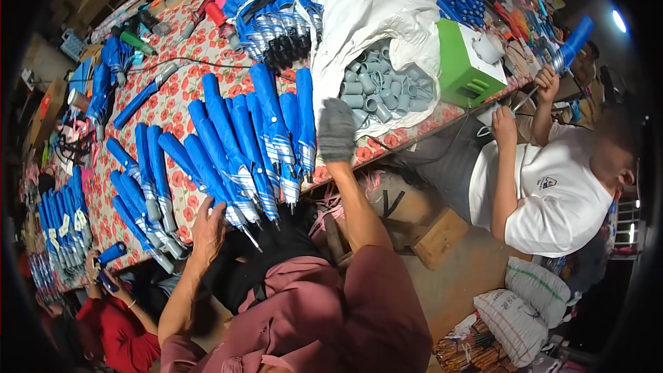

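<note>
Folded blue umbrellas [242,131] lie in a loose row on the table in front of me, their silvery ends and metal tips toward my body. My left hand [209,226], bare, is by the lower ends of the row, fingers apart, with no umbrella gripped in it. My right hand [337,131] wears a dark grey knitted glove and is blurred; whether its fingers hold anything I cannot make out. It is beside the opening of a white sack [373,7]. Inside the opening are many grey plastic cup-shaped caps [387,90].
More blue umbrellas with grey handles [148,217] lie left, and a tied bundle [276,17] lies behind. A green and white box [469,65] stands right of the sack. A co-worker in a white shirt [552,190] holds a blue umbrella at right; another in red [124,324] works at left.
</note>
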`<state>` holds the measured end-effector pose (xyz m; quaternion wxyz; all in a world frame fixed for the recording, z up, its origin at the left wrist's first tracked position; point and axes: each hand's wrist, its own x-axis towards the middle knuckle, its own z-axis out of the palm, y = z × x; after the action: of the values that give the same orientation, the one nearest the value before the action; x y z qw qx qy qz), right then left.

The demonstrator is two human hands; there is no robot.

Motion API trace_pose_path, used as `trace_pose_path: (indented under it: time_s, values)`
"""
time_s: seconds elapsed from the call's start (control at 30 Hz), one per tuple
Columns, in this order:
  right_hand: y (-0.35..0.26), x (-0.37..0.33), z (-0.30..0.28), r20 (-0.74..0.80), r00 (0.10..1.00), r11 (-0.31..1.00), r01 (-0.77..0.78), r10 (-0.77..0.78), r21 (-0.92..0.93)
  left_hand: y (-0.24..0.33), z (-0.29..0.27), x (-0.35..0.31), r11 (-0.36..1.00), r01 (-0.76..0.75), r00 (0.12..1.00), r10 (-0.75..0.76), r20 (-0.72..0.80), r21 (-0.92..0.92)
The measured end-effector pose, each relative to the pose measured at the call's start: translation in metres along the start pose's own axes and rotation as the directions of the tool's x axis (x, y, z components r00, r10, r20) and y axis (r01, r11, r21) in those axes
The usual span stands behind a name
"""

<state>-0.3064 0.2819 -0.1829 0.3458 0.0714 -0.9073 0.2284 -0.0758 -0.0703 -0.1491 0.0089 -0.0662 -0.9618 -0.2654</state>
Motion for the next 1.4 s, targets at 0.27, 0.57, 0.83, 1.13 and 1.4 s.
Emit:
trace_pose_path:
  time_s: [0.27, 0.57, 0.83, 1.13, 1.4]
  values:
    - [0.063, -0.077, -0.030, 0.409, 0.913, 1.000, -0.006, -0.002, 0.017, 0.020, -0.007, 0.004, 0.792, -0.424, 0.899, 0.427, 0.098, 0.438]
    - [0.041, -0.054, -0.069, 0.324, 0.822, 0.717, -0.567, 0.468, 0.406, 0.009, -0.019, 0.031, 0.629, -0.622, 0.760, 0.629, 0.166, 0.466]
    - [-0.049, -0.059, -0.155, 0.669, 0.727, -0.209, -0.638, 0.152, 0.741, 0.062, -0.062, 0.045, 0.721, -0.622, 0.703, 0.686, -0.186, 0.307]
    - [-0.109, -0.070, -0.199, 0.663, 0.711, -0.178, -0.702, -0.234, 0.690, 0.129, -0.111, 0.021, 0.746, -0.570, 0.733, 0.651, -0.196, 0.346]
    - [-0.137, -0.062, -0.221, 0.741, 0.625, 0.149, -0.731, -0.247, 0.666, 0.140, -0.133, -0.025, 0.777, -0.449, 0.856, 0.515, -0.035, 0.442]
